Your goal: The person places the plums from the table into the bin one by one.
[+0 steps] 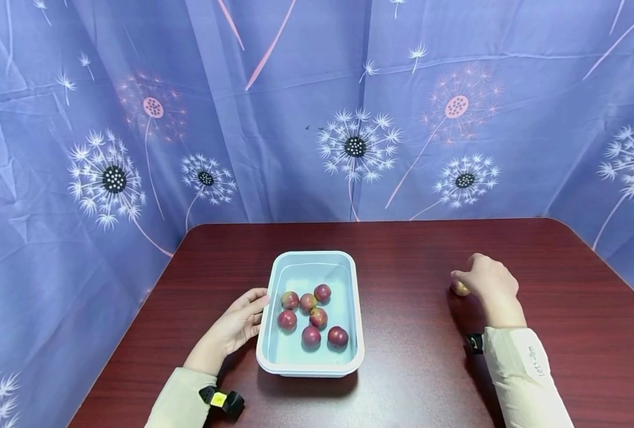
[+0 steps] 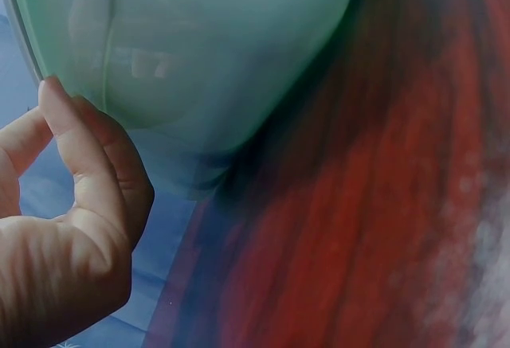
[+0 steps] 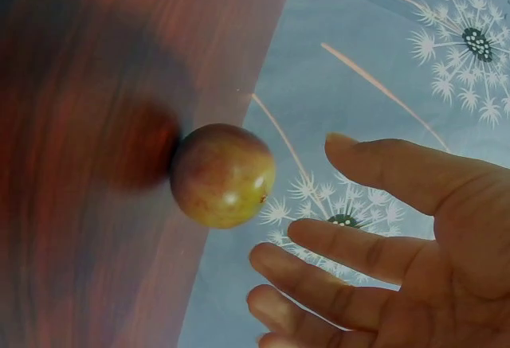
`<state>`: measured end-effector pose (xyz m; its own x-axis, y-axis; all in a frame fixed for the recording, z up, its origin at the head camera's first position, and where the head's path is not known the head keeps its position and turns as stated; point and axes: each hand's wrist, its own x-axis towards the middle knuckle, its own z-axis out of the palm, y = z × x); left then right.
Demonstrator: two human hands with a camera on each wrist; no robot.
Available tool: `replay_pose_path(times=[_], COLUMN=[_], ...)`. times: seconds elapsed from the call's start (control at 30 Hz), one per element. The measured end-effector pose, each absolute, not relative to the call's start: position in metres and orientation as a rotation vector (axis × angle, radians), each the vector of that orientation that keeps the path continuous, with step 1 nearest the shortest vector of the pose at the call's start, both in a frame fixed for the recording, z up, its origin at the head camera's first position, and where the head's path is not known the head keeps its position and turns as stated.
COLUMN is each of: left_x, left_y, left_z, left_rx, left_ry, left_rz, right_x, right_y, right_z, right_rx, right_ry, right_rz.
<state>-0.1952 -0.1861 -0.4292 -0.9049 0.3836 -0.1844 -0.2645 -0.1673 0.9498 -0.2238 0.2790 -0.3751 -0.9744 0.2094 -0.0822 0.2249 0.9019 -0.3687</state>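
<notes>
A dark red wooden table [image 1: 402,249] with rounded corners carries a pale blue tub [image 1: 356,333] near its front middle, and one loose plum [image 1: 460,289] sits well off to the right.

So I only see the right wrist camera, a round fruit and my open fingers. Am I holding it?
Observer: No. The right hand is spread open beside the fruit, which sits on the table.
Operator: Are there more fruits?
Observer: Yes, seven reddish ones lie in a pale blue tub in the middle of the table.
Operator: What's my other hand doing?
Observer: The left hand rests against the tub's left wall, fingertips touching it.
</notes>
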Motion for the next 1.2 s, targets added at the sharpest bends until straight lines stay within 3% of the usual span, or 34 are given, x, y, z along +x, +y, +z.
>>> replay_pose_path(times=[1.2], left_x=[-0.196], left_y=[-0.188], left_z=[-0.429], left_rx=[0.15], left_ry=[1.729], left_rz=[2.096], right_x=[-0.225], right_y=[0.271], right_z=[-0.383], right_rx=[0.308], right_ry=[2.98], right_rz=[-0.497])
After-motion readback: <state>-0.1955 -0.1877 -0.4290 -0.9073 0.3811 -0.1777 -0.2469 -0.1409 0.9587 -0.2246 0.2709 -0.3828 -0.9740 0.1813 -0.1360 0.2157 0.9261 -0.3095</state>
